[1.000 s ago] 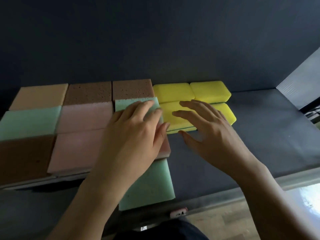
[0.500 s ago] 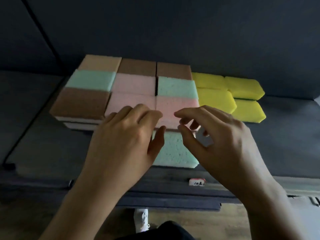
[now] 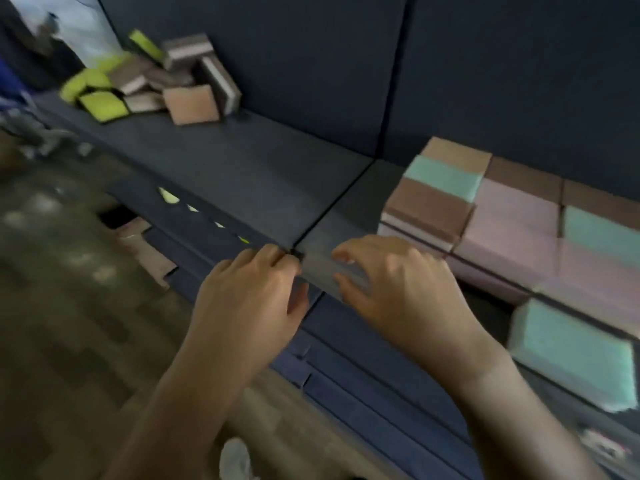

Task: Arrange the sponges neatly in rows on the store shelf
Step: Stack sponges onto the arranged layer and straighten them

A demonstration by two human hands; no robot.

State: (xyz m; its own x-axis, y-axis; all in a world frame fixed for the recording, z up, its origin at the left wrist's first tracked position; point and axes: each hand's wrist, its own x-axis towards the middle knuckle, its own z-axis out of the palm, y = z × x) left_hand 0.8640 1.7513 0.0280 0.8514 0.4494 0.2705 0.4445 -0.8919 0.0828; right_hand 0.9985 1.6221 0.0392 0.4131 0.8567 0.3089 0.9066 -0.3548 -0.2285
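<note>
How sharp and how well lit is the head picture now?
Head view: motion blur smears the whole frame, strongest on the arranged sponges at the right; the loose sponge pile at left is soft. The shelf is dimly lit; bright glare sits in the top left corner.

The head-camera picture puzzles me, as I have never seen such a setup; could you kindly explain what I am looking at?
There is no machine here. A person wears one wide-angle camera on the head, looking forward and down, so the two bare arms coming in from below are their own. The left hand and the right hand are at the front edge of a dark shelf, fingers loosely curled, and neither holds anything. On the right of the shelf, a block of sponges in brown, pink, mint and tan lies packed in tidy rows. One mint sponge sits alone in front of it. Far along the shelf to the left lies a jumbled pile of yellow, brown and tan sponges. The picture is blurred, so finer detail cannot be told.
</note>
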